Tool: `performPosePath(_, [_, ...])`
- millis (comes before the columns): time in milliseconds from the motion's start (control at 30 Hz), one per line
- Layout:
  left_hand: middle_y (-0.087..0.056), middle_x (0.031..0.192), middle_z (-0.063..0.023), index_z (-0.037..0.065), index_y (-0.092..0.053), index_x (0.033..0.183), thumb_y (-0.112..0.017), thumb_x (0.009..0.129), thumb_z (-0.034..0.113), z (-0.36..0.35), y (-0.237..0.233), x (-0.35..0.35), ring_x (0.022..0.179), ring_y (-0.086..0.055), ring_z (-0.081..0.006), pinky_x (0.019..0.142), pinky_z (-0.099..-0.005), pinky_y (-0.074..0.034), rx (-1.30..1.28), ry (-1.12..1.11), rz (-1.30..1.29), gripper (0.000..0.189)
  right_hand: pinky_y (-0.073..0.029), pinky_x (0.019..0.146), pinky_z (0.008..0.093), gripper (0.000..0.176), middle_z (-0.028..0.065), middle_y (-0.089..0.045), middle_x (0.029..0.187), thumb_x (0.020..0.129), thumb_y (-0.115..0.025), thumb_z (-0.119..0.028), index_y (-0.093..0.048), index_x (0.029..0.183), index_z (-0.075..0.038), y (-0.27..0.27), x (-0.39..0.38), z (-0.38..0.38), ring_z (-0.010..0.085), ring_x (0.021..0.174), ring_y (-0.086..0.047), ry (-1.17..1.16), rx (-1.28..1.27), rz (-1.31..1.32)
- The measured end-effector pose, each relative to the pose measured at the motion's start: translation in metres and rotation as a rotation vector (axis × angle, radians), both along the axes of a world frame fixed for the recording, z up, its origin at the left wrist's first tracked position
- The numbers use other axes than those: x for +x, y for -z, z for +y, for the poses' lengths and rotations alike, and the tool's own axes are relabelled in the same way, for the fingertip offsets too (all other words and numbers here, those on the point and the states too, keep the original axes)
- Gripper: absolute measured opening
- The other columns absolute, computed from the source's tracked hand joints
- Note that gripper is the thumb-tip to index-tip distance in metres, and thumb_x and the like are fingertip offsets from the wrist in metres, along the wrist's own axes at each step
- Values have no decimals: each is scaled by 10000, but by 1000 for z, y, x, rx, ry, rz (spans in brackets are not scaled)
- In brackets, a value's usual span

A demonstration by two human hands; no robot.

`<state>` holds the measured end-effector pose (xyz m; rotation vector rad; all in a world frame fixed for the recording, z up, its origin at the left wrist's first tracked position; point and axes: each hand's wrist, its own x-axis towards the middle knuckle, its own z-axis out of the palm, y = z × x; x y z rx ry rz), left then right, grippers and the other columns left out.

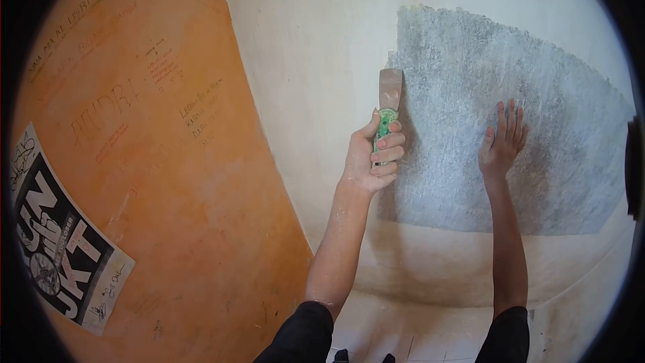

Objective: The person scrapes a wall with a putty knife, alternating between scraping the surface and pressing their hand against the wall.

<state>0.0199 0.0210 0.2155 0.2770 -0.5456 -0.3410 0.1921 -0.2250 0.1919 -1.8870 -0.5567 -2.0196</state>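
My left hand (374, 156) is wrapped round the green handle of a putty knife (391, 89), its wide metal blade pointing up. The blade's top edge lies at the left border of a rough grey patch (457, 81) on the white wall (309, 60). Farther right, my right hand (502, 142) rests against the grey patch with its fingers stretched upward and holds nothing. Whitish specks dot my left forearm.
An orange wall (201, 202) with handwriting meets the white wall at a corner on the left. A black-and-white poster (70, 249) hangs there. A dark object (633, 168) stands at the right edge. Pale floor tiles (430, 344) show at the bottom.
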Motion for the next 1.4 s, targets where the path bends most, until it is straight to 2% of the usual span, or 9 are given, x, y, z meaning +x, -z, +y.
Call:
performPosePath(167, [-360, 633, 38, 82, -496, 914, -378, 1017, 432, -6, 17, 2, 416, -291, -43, 305, -205, -160, 6, 34, -2, 384, -159, 1148, 485, 453, 48, -442, 1461, 1023, -307, -353, -482, 1390, -155, -4, -1, 0, 270, 1389, -334, 0, 5, -13])
performPosePath(267, [-356, 632, 40, 85, -491, 913, -378, 1015, 440, 4, -33, 23, 421, -294, -40, 307, -205, -157, 40, -101, -32, 387, -156, 1149, 483, 456, 46, -443, 1460, 1025, -300, -354, -480, 1392, -154, -4, 0, -1, 271, 1389, -333, -2, -1, -22])
performPosePath(367, [-353, 631, 40, 87, -486, 908, -380, 1013, 449, -2, -48, 12, 424, -297, -39, 305, -201, -159, 30, -49, -50, 392, -156, 1149, 481, 459, 50, -440, 1462, 1026, -294, -358, -480, 1392, -152, -4, 0, -1, 274, 1390, -332, -20, -1, -25])
performPosePath(533, [-376, 634, 42, 86, -489, 897, -371, 1015, 441, -7, 19, 0, 422, -319, -54, 304, -202, -164, -22, 2, -28, 393, -162, 1148, 482, 467, 57, -441, 1461, 1029, -279, -362, -480, 1391, -146, -6, 2, 0, 276, 1389, -332, -8, 8, -32])
performPosePath(767, [-404, 653, 46, 102, -512, 907, -382, 1014, 430, 1, -66, 18, 432, -319, -40, 309, -208, -187, 11, -70, -80, 368, -164, 1148, 484, 471, 58, -436, 1463, 1029, -277, -365, -477, 1392, -143, -3, 1, -1, 276, 1391, -331, -15, 0, -28])
performPosePath(900, [-377, 643, 43, 79, -511, 903, -389, 1011, 435, -12, 22, 10, 432, -308, -41, 310, -216, -171, -31, 43, -37, 391, -166, 1146, 485, 471, 59, -440, 1460, 1028, -280, -366, -478, 1392, -142, -4, 4, -2, 277, 1390, -334, 4, 1, -38])
performPosePath(1133, [-379, 648, 40, 87, -506, 908, -392, 1010, 431, 2, -66, 18, 415, -299, -47, 316, -199, -167, -40, -75, -99, 377, -168, 1145, 484, 469, 65, -440, 1460, 1025, -293, -364, -480, 1390, -137, -2, 2, -1, 283, 1391, -330, -5, 0, -25])
performPosePath(1267, [-381, 654, 38, 92, -495, 905, -381, 1017, 414, -12, -1, 12, 423, -314, -53, 307, -205, -171, -86, 104, -52, 360, -170, 1144, 486, 473, 66, -439, 1460, 1025, -287, -364, -475, 1394, -135, -3, 0, 0, 284, 1392, -328, -6, 0, -17])
performPosePath(1400, [-370, 651, 24, 67, -488, 902, -378, 1023, 393, -7, -16, 8, 424, -307, -59, 300, -211, -171, -110, 127, -56, 365, -167, 1144, 487, 472, 67, -434, 1465, 1023, -290, -357, -466, 1401, -135, -2, 1, 0, 284, 1394, -324, 8, -11, -18])
